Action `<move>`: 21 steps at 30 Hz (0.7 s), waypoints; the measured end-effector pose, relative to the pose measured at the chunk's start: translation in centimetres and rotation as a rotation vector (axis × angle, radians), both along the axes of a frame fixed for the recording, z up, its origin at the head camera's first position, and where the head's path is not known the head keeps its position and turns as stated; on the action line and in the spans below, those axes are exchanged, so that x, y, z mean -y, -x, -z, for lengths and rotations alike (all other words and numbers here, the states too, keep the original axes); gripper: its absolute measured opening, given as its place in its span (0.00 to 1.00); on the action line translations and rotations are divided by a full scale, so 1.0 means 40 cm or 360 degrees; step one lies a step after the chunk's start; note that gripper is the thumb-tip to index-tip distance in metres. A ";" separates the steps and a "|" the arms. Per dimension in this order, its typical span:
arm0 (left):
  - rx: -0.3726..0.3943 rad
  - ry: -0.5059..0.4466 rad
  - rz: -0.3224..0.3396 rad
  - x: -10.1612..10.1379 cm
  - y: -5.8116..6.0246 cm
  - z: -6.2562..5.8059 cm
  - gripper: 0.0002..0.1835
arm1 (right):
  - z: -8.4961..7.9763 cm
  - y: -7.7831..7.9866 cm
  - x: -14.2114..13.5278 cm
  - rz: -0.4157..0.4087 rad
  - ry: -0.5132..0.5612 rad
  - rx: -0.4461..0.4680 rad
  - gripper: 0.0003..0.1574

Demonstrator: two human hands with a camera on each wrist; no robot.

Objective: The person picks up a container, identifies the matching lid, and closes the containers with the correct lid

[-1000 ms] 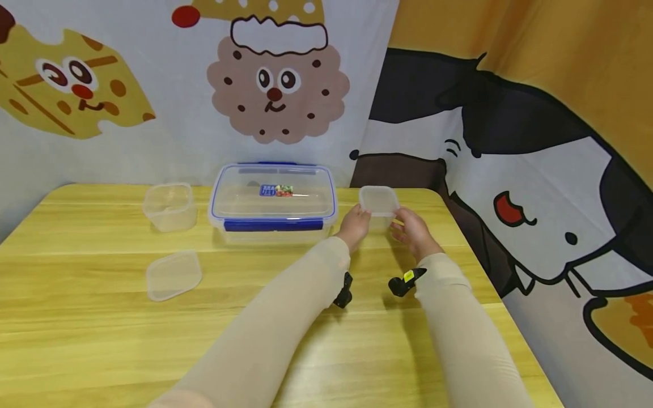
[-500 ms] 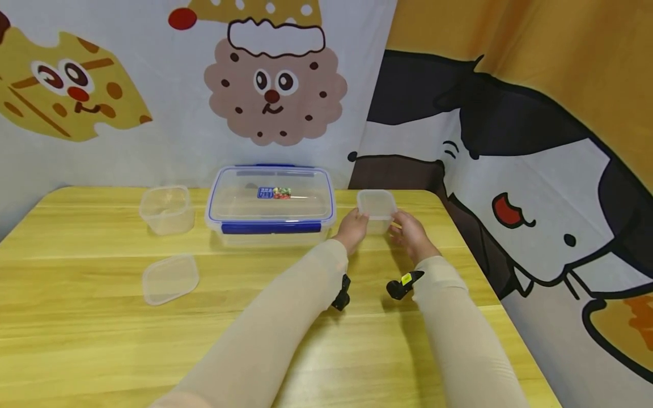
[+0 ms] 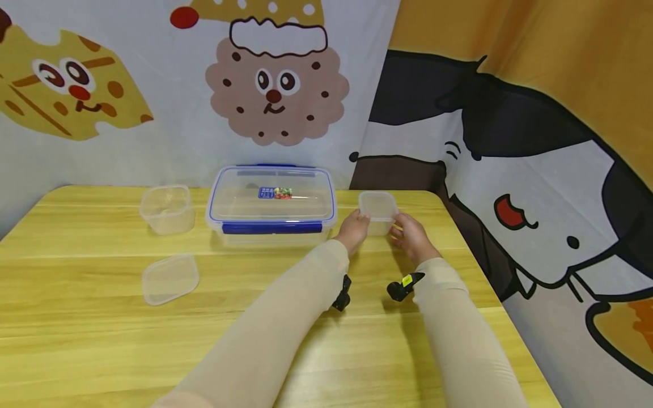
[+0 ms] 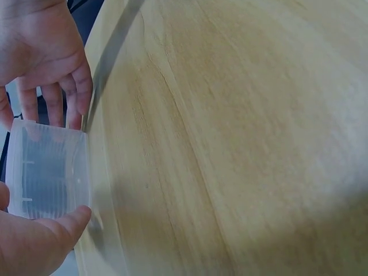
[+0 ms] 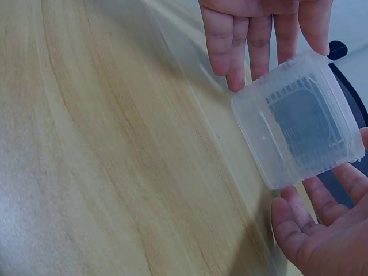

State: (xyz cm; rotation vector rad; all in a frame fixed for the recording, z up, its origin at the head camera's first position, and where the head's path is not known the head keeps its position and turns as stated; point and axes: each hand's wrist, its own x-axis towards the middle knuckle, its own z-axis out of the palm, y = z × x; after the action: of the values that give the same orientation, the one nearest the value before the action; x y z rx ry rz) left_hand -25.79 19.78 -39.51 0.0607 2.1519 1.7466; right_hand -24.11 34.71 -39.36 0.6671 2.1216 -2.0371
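Observation:
A small clear plastic food container (image 3: 378, 228) with a frosted lid (image 3: 377, 205) is near the table's back right. My left hand (image 3: 353, 231) grips its left side and my right hand (image 3: 414, 237) its right side. In the left wrist view, the container (image 4: 49, 169) lies between the left hand (image 4: 40, 241) below and the right hand (image 4: 43, 52) above. The right wrist view shows its ribbed wall (image 5: 293, 121), with the right hand (image 5: 328, 236) under it in the picture. Whether its base touches the table cannot be told.
A large clear box (image 3: 270, 207) with a blue-rimmed lid and blue clips stands left of the hands. Farther left is an uncovered small container (image 3: 167, 209), with a loose lid (image 3: 170, 279) in front. A printed curtain (image 3: 173, 113) hangs behind the wooden table (image 3: 92, 340).
The held container and both hands have shifted very slightly down in the head view, towards me or lower. Both hands keep their hold, and the other things lie as before.

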 end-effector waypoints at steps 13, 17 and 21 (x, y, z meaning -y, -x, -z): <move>0.0056 0.0011 0.0037 0.005 -0.005 -0.023 0.29 | -0.010 -0.008 0.006 -0.0002 0.0076 -0.0016 0.32; 0.0034 0.0025 -0.0012 -0.001 -0.005 -0.017 0.30 | -0.011 -0.009 0.007 0.0008 0.0064 -0.0010 0.32; -0.0016 0.0045 -0.0070 -0.007 -0.012 -0.014 0.30 | -0.010 -0.012 0.005 0.0019 0.0022 0.0002 0.33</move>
State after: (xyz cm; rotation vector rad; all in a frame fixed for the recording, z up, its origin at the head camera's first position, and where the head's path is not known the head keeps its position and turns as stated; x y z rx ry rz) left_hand -25.33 20.07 -38.95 0.0145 2.2006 1.7430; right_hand -23.65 34.50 -38.94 0.6803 2.1060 -2.0545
